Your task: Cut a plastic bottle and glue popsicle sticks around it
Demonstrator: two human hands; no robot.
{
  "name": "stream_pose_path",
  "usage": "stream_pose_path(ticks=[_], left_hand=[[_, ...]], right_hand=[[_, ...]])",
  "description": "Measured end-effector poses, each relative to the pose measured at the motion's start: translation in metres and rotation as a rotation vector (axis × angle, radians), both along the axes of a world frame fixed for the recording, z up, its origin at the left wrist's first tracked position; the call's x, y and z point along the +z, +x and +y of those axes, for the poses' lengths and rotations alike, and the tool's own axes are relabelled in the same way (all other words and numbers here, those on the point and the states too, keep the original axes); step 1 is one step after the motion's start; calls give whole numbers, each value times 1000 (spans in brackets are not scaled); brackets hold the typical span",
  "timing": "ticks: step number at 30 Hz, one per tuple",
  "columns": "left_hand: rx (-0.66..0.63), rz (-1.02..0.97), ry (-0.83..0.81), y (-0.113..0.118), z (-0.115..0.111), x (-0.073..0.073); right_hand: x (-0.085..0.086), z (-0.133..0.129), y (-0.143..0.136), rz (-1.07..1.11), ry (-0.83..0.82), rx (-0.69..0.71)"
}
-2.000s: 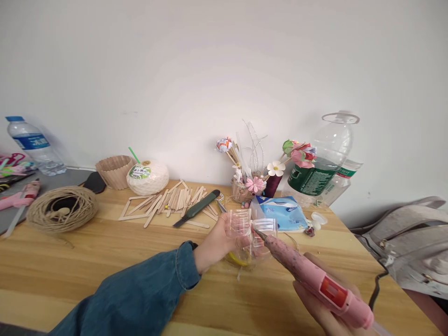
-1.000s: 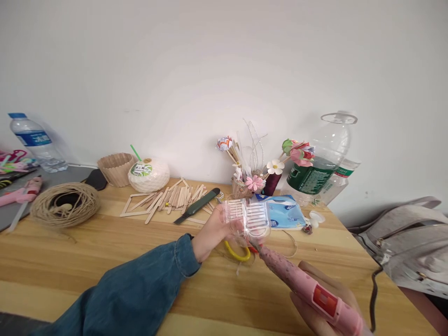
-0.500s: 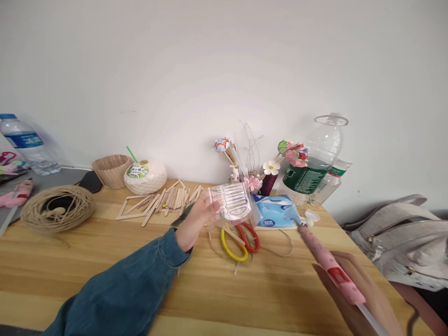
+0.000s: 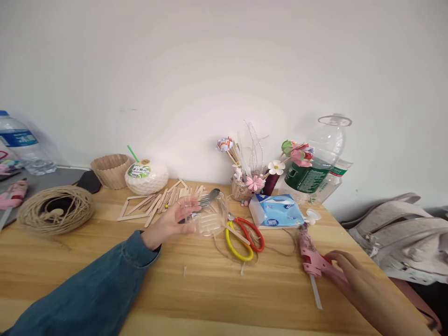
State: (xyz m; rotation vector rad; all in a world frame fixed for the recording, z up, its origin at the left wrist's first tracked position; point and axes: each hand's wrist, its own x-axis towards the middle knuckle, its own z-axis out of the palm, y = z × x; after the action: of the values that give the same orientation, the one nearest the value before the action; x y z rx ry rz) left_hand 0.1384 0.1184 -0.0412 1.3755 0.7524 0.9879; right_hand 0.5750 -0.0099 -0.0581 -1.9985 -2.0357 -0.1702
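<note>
My left hand (image 4: 172, 219) is at the near edge of the popsicle stick pile, fingers and thumb apart. Its fingertips are right at the left side of a clear plastic box (image 4: 210, 223), which rests on the table beside the scissors. A dark spoon-like piece (image 4: 214, 194) shows just behind the box. Scissors (image 4: 249, 233) with one yellow and one red handle lie to the right of it. My right hand (image 4: 353, 275) has its fingers around the handle of a pink glue gun (image 4: 311, 259). The gun's nozzle points away, and a white glue stick (image 4: 316, 293) sticks out behind.
Popsicle sticks (image 4: 157, 205), a twine coil (image 4: 56, 210), a wrapped coconut (image 4: 147, 178) and a corrugated cup (image 4: 111, 171) are leftward. A tissue pack (image 4: 278, 211), a flower basket (image 4: 241, 190) and a cut green-labelled bottle (image 4: 308, 177) stand toward the wall. A backpack (image 4: 402, 233) is at right.
My left hand has moved left and lowered the clear box to the table, its grip now loosened. The glue gun has turned and come down near the tissue pack, with my right hand at its handle.
</note>
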Motion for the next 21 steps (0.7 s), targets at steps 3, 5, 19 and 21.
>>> stream_pose_path(ticks=[3,5,19,21], left_hand=[[-116,117,37,-23,-2,-15],[-216,201,52,-32,-4,-23],[-194,152,47,-32,-8,-28],[-190,139,33,-32,-8,-26]], right_hand=[[38,-1,-34,4,-11,18],[61,6,-71,133,-124,112],[32,123,-210,-110,-347,300],[30,126,-209,-96,-342,282]])
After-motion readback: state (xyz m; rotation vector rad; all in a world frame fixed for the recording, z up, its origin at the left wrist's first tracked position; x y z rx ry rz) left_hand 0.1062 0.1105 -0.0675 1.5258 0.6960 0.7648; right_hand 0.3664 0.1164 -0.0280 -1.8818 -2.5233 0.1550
